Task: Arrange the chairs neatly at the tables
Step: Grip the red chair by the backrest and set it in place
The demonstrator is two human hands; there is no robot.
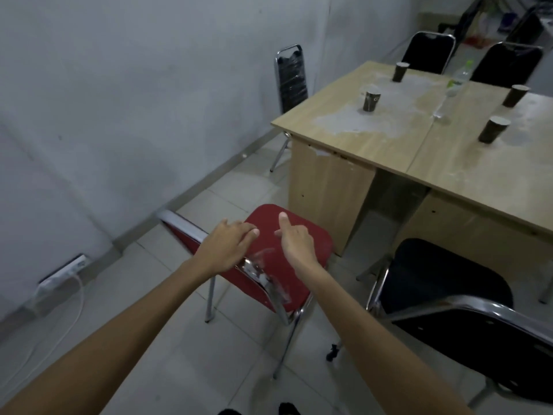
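Note:
A red chair with a chrome frame stands on the tiled floor in front of me, turned at an angle to the wooden table. My left hand hovers over the chrome top of its backrest, fingers spread, holding nothing. My right hand floats above the red seat with thumb up and fingers loose. A black chair stands at my right, its seat facing the table. Another black chair stands at the table's far left end by the wall. Two black chairs stand behind the table.
Several dark paper cups and a clear plastic bottle stand on the two joined tables. A grey wall runs along the left. A white power strip with a cable lies at the wall's foot.

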